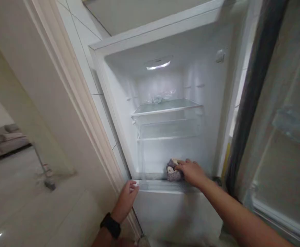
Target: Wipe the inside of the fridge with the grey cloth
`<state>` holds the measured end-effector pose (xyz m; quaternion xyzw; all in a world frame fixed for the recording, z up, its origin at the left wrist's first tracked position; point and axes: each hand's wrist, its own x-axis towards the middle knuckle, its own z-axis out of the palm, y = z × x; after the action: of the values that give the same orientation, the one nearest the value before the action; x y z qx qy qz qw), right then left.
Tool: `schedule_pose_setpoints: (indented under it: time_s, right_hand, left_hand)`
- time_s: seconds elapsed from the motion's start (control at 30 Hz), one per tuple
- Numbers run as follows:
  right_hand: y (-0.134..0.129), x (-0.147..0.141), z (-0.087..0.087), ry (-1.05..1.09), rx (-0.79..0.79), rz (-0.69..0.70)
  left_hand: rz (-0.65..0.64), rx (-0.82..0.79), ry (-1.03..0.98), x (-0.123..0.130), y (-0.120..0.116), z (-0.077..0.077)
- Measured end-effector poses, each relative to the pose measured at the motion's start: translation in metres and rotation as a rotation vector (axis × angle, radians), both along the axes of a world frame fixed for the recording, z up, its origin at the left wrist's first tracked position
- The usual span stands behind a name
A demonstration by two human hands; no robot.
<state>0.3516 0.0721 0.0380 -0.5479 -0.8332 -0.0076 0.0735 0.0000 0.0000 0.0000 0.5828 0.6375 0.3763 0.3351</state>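
A refrigerator point(162, 214) stands open before me, its inside lit by a lamp at the top. My right hand point(191, 171) reaches in low, its fingers closed on a bunched grey cloth point(174, 176) with a pale patterned patch. The cloth rests against the bottom of the compartment, just behind the front ledge point(160, 187). At the ledge's left end, my left hand point(128, 195) has its fingers curled on the white edge; a dark watch point(110, 225) is on that wrist.
A glass shelf point(165, 107) bears a crumpled clear plastic bag point(160, 97); a second shelf point(169, 130) lies below. The open door point(281, 164) with clear racks stands at right. A door frame point(88, 127) borders the left; beyond are a sofa point(6, 140) and a floor-standing tool point(48, 181).
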Motion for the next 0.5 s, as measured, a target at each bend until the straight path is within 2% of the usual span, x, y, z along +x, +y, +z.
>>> schedule_pose_setpoints:
  time_s: [0.07,0.17,0.23,0.37,0.43,0.5]
  right_hand:
    - [0.007,0.011,0.011,0.055,0.182,-0.196]
    - [0.011,0.018,0.017,0.094,0.307,-0.346]
    - [0.008,0.015,0.011,0.079,0.261,-0.303]
    - [-0.003,0.003,-0.006,0.015,0.062,-0.036]
    - [-0.003,0.002,-0.006,0.007,0.025,-0.012]
    - [0.001,0.001,0.001,0.016,0.035,-0.045]
  left_hand:
    - [-0.04,-0.026,-0.02,-0.006,-0.01,-0.007]
    - [-0.048,-0.093,-0.063,-0.019,-0.023,-0.018]
    - [-0.01,-0.147,-0.094,-0.028,-0.028,-0.026]
    - [0.054,-0.215,-0.144,-0.031,-0.028,-0.033]
    - [0.026,-0.216,-0.163,-0.023,-0.023,-0.03]
    - [-0.006,-0.204,-0.181,-0.011,-0.02,-0.026]
